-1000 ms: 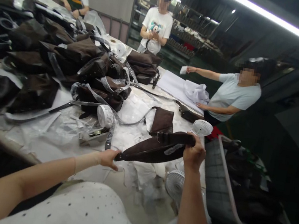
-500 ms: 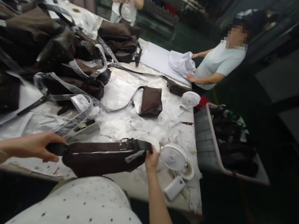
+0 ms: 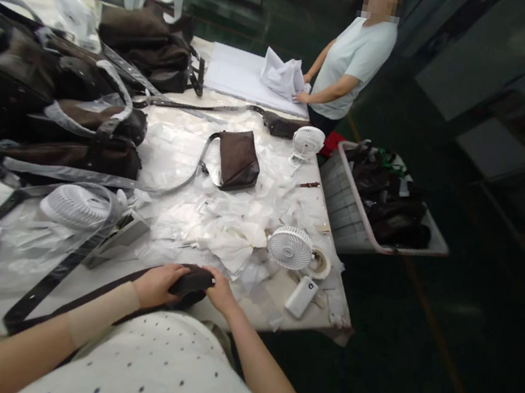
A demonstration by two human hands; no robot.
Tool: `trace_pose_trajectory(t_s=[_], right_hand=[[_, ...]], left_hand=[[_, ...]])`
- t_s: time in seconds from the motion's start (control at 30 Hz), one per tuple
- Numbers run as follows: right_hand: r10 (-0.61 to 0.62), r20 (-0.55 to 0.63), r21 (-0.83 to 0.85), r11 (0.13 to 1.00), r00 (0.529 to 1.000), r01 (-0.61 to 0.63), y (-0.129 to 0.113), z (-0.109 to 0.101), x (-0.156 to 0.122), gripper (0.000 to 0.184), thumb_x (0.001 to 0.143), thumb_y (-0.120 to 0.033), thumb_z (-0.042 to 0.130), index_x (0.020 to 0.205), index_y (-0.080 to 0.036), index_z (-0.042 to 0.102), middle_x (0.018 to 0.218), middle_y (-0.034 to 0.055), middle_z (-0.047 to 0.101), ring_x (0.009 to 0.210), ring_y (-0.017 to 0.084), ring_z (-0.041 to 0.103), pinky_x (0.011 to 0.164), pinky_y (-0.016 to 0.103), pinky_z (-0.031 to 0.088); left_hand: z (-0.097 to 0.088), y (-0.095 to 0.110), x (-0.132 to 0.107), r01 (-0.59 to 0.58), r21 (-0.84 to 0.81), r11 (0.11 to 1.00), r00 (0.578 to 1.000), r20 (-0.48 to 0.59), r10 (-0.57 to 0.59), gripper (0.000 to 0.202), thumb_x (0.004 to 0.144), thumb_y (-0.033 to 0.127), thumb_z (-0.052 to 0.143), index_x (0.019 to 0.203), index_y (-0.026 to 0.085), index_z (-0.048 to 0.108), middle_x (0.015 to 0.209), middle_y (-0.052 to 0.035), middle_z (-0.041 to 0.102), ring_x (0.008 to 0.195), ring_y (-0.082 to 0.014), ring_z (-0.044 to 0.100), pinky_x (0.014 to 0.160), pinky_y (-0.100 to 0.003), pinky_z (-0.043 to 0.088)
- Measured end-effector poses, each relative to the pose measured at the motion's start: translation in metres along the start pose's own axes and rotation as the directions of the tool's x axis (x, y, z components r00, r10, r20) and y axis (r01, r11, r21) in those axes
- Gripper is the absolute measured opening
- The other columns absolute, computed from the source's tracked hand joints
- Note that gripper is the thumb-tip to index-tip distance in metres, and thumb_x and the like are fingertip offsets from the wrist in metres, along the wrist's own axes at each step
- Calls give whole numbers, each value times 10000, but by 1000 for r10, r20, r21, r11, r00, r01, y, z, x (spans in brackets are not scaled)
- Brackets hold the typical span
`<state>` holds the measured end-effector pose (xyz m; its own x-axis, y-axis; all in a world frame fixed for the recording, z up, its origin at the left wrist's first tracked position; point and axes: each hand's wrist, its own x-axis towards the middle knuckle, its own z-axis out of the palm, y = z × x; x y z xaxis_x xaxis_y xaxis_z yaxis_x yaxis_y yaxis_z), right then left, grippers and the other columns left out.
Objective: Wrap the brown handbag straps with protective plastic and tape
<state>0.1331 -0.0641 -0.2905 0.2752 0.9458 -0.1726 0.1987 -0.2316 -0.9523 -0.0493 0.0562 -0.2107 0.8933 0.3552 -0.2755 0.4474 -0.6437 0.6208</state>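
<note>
Close to my body, at the table's front edge, a dark brown handbag (image 3: 192,281) is held between both hands. My left hand (image 3: 159,284) is closed round its near left side, fingers on the upper edge. My right hand (image 3: 221,291) grips the bag's right end. A dark strap (image 3: 32,305) runs left from the bag, passing behind my left forearm; its far part lies on the table. Much of the bag's lower side is hidden by my hands and arm.
A brown shoulder bag (image 3: 239,160) lies mid-table among white wrapping paper. Dark bags (image 3: 20,72) pile up at left. White fans (image 3: 290,247), a power bank (image 3: 301,296) and a tape roll (image 3: 320,264) stand right. Beyond are a bin (image 3: 351,198) and two people, one handling white cloth (image 3: 284,73).
The handbag has turned and come in against my body. My left hand has moved right from its far end, so both hands are now close together. The view has swung right.
</note>
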Motion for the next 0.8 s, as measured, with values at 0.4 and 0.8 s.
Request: trace_pose_trajectory(t_s=[0.4,0.8], right_hand=[[161,-164,54,987,973,-155,31,-77,53,226,695,-148,625,914,-159,680,937,89,733,885,223,688,862,418,542],[144,-571,-300,880,808,-368,9,-186,253,382,780,-122,527,1151,-104,617,1371,197,490,1326,299,410,1106,454,319]], left_hand=[[40,-10,10,110,-159,981,986,-109,-128,152,786,287,559,916,208,569,1063,-57,572,922,-197,609,837,-307,479],[52,-23,28,223,-260,940,969,-50,-243,209,590,233,575,798,244,594,933,-48,627,921,-258,611,859,-366,511]])
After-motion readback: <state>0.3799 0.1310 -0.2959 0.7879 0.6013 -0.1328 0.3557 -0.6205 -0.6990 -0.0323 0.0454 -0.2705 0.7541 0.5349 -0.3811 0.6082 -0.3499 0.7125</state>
